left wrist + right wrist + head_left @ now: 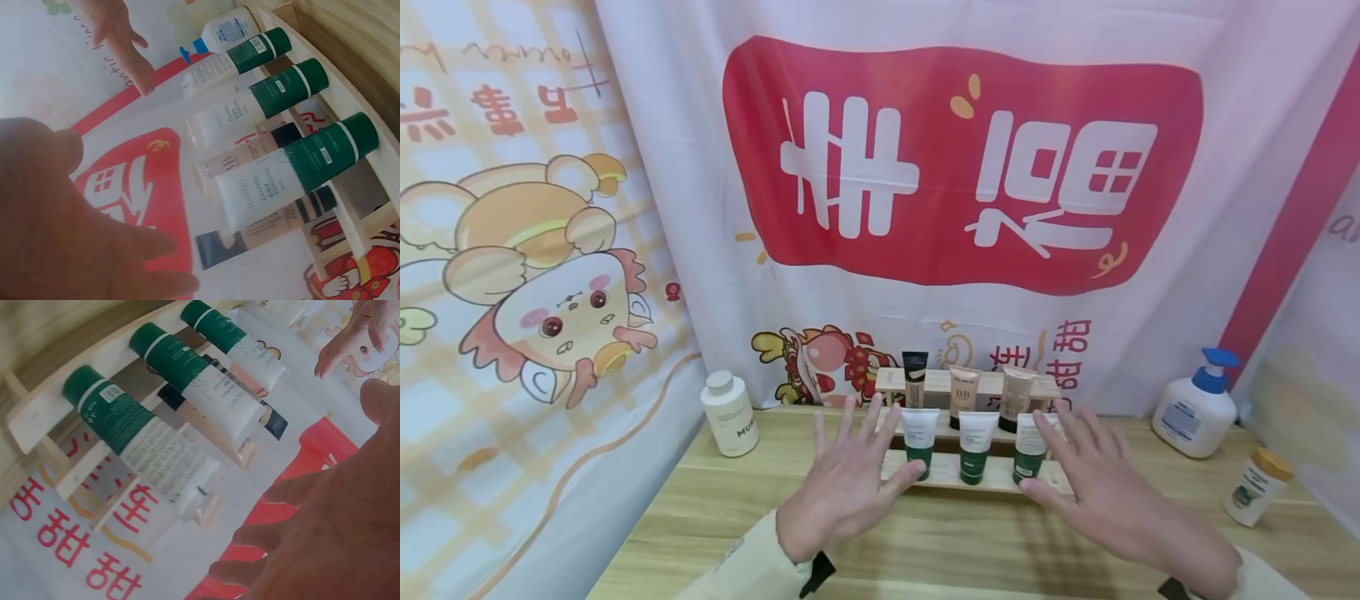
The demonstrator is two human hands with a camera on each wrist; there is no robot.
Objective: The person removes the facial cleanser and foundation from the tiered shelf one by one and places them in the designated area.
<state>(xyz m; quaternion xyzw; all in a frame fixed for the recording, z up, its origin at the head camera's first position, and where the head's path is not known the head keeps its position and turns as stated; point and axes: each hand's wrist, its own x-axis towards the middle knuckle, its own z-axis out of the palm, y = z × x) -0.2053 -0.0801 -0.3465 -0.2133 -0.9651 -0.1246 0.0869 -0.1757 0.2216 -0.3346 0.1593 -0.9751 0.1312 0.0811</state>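
A tiered wooden rack [942, 382] stands on the table, bearing two rows of upright cosmetic tubes. In its front row are three white tubes with green lower ends: a left one [919, 429], a middle one [976, 442] and a right one [1030, 450]. Behind them stand a black-capped tube [915, 375], a beige BB cream tube [964, 390] and another beige tube [1017, 392]. My left hand [850, 483] is spread in front of the rack's left end, thumb by the left green tube. At the opposite end, my right hand [1101, 492] spreads its fingers likewise. Neither hand holds anything.
To the rack's left is a white bottle [730, 417]. On the right side stand a pump bottle [1195, 412] with a blue head and a small white bottle [1257, 490] with an orange-yellow cap. Printed cloth [685, 167] hangs behind the wooden table [685, 533] and along its sides.
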